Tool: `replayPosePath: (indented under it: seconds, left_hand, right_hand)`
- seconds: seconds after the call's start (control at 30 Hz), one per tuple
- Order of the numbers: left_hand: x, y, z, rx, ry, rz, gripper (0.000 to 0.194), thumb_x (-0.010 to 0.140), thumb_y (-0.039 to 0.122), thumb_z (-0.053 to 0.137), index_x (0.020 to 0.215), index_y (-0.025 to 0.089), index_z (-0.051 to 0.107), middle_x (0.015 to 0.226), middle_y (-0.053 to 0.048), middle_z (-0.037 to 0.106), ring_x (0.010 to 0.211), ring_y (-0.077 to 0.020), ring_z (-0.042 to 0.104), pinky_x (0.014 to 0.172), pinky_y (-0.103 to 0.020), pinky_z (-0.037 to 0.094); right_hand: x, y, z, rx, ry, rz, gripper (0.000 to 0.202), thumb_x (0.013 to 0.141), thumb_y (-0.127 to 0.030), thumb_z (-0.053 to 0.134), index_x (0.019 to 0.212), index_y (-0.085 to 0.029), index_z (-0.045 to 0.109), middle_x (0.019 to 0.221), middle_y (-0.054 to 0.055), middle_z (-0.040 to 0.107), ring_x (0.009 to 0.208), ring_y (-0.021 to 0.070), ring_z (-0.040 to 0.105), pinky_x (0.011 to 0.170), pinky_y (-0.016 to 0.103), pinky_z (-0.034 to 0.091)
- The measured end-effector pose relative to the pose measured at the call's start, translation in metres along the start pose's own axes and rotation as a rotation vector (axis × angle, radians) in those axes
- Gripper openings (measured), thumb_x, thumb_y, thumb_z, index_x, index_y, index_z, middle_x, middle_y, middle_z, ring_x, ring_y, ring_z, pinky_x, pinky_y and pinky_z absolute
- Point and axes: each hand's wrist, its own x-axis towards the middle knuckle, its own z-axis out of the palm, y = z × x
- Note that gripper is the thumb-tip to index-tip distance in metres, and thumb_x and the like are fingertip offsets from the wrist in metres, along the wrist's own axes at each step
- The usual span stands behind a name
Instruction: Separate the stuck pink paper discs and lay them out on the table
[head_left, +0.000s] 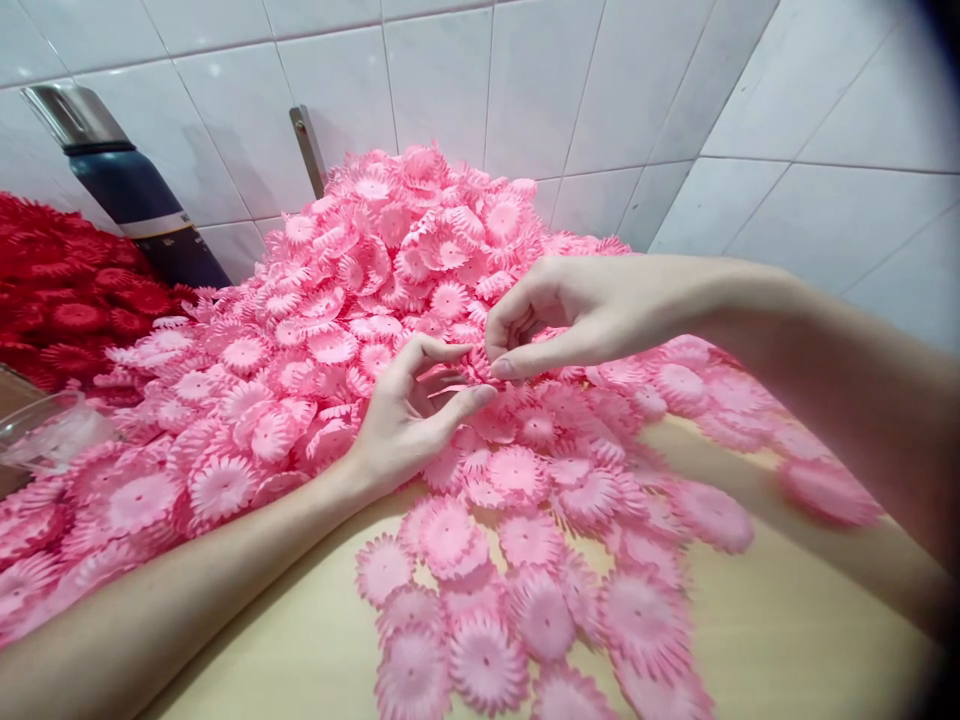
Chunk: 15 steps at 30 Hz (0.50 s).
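My left hand (420, 405) and my right hand (577, 310) meet in front of a tall heap of pink fringed petal discs (360, 260). A small pink petal disc (477, 366) lies between the thumb and fingers of my left hand. My right thumb and index fingertip pinch at the right edge of this same piece. The fingers hide part of it, and its exact shape is hard to make out against the heap. Loose discs, round with notched edges and a tiny centre hole, such as one flat disc (489, 662), are spread below my hands.
A pale wooden table (300, 640) bears the heap. To the left are a pile of red discs (71, 290), a dark blue bottle with a steel cap (139, 190) and a clear plastic container (56, 435). Behind rises a white tiled wall (450, 80) with a metal strip (306, 150).
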Motion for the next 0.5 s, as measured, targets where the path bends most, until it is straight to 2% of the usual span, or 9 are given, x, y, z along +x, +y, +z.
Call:
replayPosePath:
  seconds: [0.13, 0.27, 0.4, 0.5]
  left_hand:
    - [-0.0018, 0.0016, 0.0006, 0.019, 0.028, -0.015, 0.027, 0.073, 0.021, 0.073, 0.089, 0.017, 0.051, 0.098, -0.002, 0.06, 0.089, -0.0123, 0.065, 0.081, -0.026, 0.057]
    - [-0.0019, 0.0021, -0.0017, 0.019, 0.035, -0.006, 0.027, 0.071, 0.019, 0.075, 0.085, 0.017, 0.052, 0.09, 0.0, 0.059, 0.082, -0.009, 0.063, 0.076, -0.021, 0.056]
    - [-0.0001, 0.0027, -0.0028, 0.024, 0.066, 0.013, 0.024, 0.071, 0.018, 0.074, 0.083, 0.017, 0.053, 0.087, 0.002, 0.058, 0.08, -0.0065, 0.061, 0.072, -0.017, 0.054]
    - [0.001, 0.004, -0.0018, 0.032, 0.101, -0.034, 0.024, 0.071, 0.02, 0.075, 0.082, 0.016, 0.054, 0.084, 0.003, 0.056, 0.075, -0.0062, 0.06, 0.067, -0.016, 0.054]
  right_hand:
    - [0.0007, 0.0026, 0.0002, 0.0, 0.017, -0.016, 0.012, 0.084, -0.024, 0.057, 0.081, -0.015, 0.065, 0.065, -0.001, 0.058, 0.058, 0.0092, 0.048, 0.05, 0.024, 0.034]
    - [-0.0006, 0.0016, -0.0003, -0.012, 0.0, -0.039, 0.012, 0.085, -0.019, 0.056, 0.076, -0.014, 0.062, 0.064, -0.001, 0.057, 0.058, 0.0087, 0.047, 0.052, 0.024, 0.034]
    - [-0.0009, 0.0023, 0.0, -0.003, 0.013, -0.048, 0.015, 0.086, -0.021, 0.057, 0.074, -0.013, 0.06, 0.065, 0.0, 0.056, 0.058, 0.0088, 0.047, 0.051, 0.025, 0.034]
    - [0.0008, 0.0045, 0.0013, 0.007, 0.028, -0.048, 0.018, 0.087, -0.026, 0.057, 0.074, -0.014, 0.06, 0.064, -0.001, 0.055, 0.057, 0.0087, 0.046, 0.049, 0.025, 0.033]
